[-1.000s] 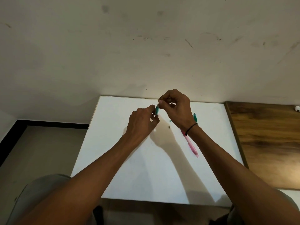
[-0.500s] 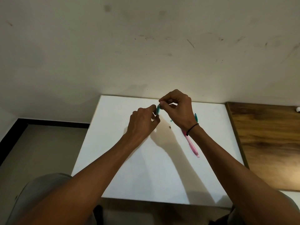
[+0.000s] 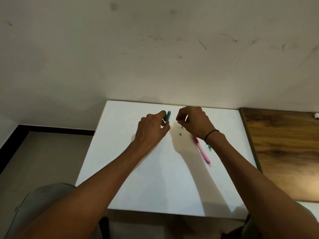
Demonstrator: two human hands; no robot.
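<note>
Item: teal pen barrel point(image 3: 168, 116). Gripped upright in left hand point(image 3: 151, 128), open end up, over far part of white table point(image 3: 138, 169). Stood just left of right hand point(image 3: 195, 121), parted from it by a narrow gap.

Right hand noted as curled inward and blurred; could not tell whether pinched on some small part.

Step judged: pen dismantled or refitted, barrel steadied to receive or release a part. Next move judged to call for fine alignment with barrel's open end, held steady.

Also logged on table: small dark piece point(image 3: 180, 134) and small green piece point(image 3: 181, 127) near right hand; pink pen point(image 3: 202, 152) running out from under right wrist.
</note>
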